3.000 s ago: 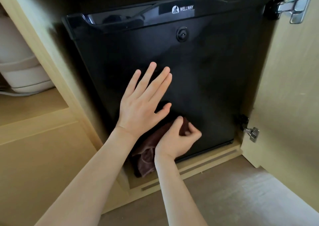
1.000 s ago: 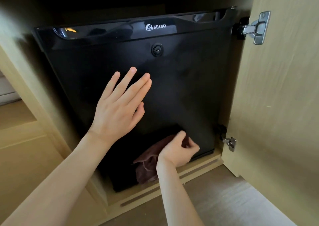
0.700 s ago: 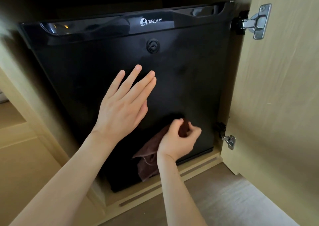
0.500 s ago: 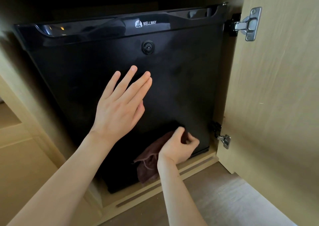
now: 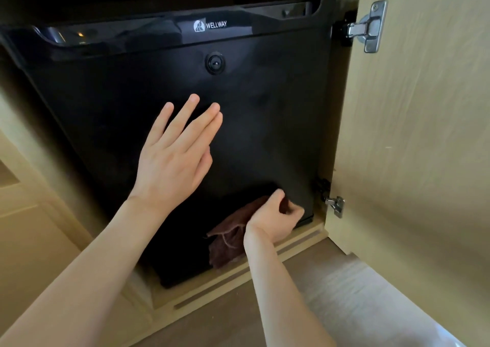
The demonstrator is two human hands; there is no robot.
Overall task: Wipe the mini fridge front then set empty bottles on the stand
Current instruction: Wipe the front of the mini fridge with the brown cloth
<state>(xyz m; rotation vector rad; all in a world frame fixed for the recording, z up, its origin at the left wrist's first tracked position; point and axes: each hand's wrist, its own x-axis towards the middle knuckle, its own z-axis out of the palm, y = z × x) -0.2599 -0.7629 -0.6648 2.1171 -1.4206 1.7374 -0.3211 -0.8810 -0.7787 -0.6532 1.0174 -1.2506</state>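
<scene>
A black mini fridge [image 5: 270, 123] with a WELLWAY badge and a round lock sits inside a light wooden cabinet. My left hand [image 5: 175, 158] lies flat on the middle of its door, fingers spread and pointing up. My right hand [image 5: 275, 219] is closed on a dark brown cloth [image 5: 228, 243] and presses it against the door's lower right corner. Part of the cloth hangs loose below my wrist. No bottles or stand are in view.
The cabinet door [image 5: 419, 139] stands open on the right, held by an upper metal hinge [image 5: 371, 27] and a lower metal hinge [image 5: 335, 204]. A wooden base ledge [image 5: 299, 243] runs under the fridge. Grey-brown floor [image 5: 344, 299] lies below it.
My right hand has rubbed the cloth a little up and back down near the door's lower right corner. My left hand has stayed flat on the door.
</scene>
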